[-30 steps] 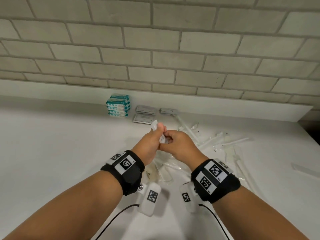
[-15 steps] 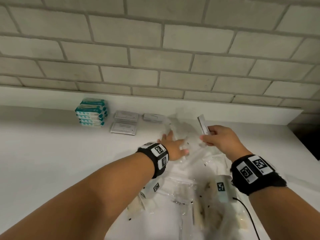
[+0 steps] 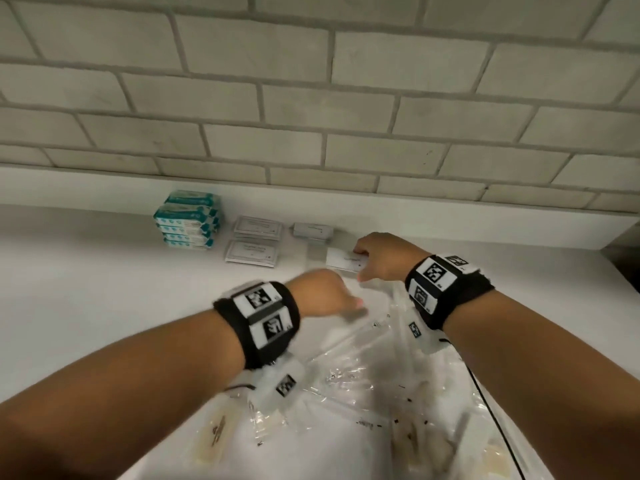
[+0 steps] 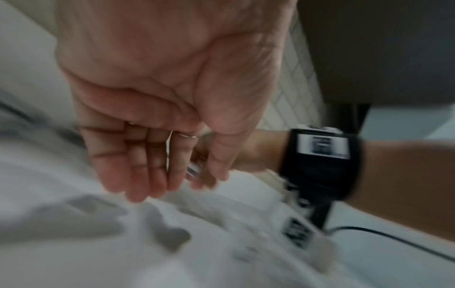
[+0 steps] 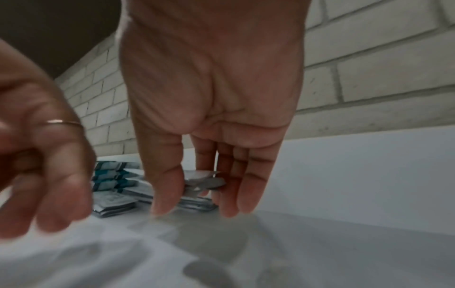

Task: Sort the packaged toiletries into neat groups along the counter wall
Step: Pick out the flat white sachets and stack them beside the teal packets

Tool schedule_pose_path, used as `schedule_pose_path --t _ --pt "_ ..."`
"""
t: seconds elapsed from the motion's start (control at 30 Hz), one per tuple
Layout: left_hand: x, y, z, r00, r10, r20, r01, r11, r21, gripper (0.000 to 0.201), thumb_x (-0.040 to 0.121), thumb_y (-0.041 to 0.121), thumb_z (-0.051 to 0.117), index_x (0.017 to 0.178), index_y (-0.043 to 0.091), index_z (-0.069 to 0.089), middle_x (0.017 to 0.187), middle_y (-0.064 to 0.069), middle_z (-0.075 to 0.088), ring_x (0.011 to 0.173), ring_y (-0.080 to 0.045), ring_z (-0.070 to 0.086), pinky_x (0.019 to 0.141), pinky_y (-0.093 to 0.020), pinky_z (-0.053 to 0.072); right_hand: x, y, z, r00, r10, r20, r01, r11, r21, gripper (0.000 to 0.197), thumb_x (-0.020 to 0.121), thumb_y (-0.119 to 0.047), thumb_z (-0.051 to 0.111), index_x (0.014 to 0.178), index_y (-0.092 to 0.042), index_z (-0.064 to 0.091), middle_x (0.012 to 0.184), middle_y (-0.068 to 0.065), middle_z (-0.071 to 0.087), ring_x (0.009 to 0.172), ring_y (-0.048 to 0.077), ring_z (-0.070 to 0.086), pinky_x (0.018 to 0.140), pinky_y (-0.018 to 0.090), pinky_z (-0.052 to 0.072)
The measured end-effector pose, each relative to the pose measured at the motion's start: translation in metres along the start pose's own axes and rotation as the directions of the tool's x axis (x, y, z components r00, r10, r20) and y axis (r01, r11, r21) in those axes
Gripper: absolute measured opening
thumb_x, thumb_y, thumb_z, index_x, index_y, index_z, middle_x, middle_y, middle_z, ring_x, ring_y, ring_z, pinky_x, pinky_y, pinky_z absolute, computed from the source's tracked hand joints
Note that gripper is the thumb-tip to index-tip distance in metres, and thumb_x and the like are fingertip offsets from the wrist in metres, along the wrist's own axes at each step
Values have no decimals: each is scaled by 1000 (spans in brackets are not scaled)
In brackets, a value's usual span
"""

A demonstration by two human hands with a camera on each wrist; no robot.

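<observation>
We see the right hand [image 3: 384, 258] near the back ledge, thumb and fingers pinching a small white flat packet [image 3: 346, 262]. The right wrist view confirms it: the packet [image 5: 204, 181] sits between thumb and fingers, held just above the counter [image 3: 86, 306], right of the sorted groups.

Left hand [image 3: 322, 296] hovers over the pile of clear-wrapped items [image 3: 363, 368] at the near centre. In the left wrist view its fingers [image 4: 138, 167] are straight and close together, pointing down at the wrappers; heavy blur there, so we can't tell if the tips touch plastic. Holding nothing, as far as we can see.

Groups along the wall, left to right:
- stack of teal-and-white boxes [image 3: 188, 221], against the ledge
- two grey sachets [image 3: 254, 242], one behind the other, just right of the boxes
- small stack of grey flat packets [image 3: 311, 232], right of the sachets, just beyond and left of the held packet

The clear-wrapped pile spreads from the hands toward the near edge, unsorted, some with brownish contents. Brick wall [image 3: 311, 116] behind the ledge.
</observation>
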State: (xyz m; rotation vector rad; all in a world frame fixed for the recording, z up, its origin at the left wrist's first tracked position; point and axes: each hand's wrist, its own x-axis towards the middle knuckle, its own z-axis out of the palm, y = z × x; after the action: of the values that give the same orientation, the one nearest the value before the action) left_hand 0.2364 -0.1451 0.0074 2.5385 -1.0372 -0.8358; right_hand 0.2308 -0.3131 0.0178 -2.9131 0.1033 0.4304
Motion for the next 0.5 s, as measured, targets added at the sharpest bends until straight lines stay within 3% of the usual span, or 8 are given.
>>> schedule_pose_path --t 0.07,0.13,0.2,0.33,0.5 --pt "4 -28 -23 992 -89 -85 99 988 115 45 89 53 53 103 14 70 108 -5 66 96 -20 60 89 -34 48 15 -14 5 1000 -8 24 9 999 -52 38 75 -24 71 110 -10 64 107 8 62 85 23 57 68 28 45" --pt "9 -48 -39 976 -147 -162 180 962 208 42 88 46 58 116 14 65 119 -5 62 106 -23 58 90 -31 46 30 -26 11 999 -3 49 8 996 -91 36 75 -22 69 108 -8 65 106 10 61 83 24 58 62 26 45" --pt "17 -60 -48 967 -157 -202 209 939 273 48 87 41 62 126 13 58 127 -7 56 113 -24 56 91 -31 45 44 -35 18 999 15 46 -10 995 -97 35 77 -20 67 109 -7 65 108 10 60 88 26 62 67 27 49" --pt "41 -70 -54 975 -86 -204 162 904 395 60 82 38 67 133 10 51 131 -12 48 116 -29 51 92 -35 45 68 -44 27 998 49 41 -46 996 -76 35 79 -16 66 112 -6 63 110 9 61 94 26 64 68 27 48" --pt "66 -69 -53 989 -41 -142 98 898 430 52 79 43 67 118 10 61 109 -7 61 97 -26 61 84 -37 53 81 -46 27 999 41 24 -39 998 -54 44 77 -15 65 120 -9 58 113 8 57 90 25 62 67 29 49"
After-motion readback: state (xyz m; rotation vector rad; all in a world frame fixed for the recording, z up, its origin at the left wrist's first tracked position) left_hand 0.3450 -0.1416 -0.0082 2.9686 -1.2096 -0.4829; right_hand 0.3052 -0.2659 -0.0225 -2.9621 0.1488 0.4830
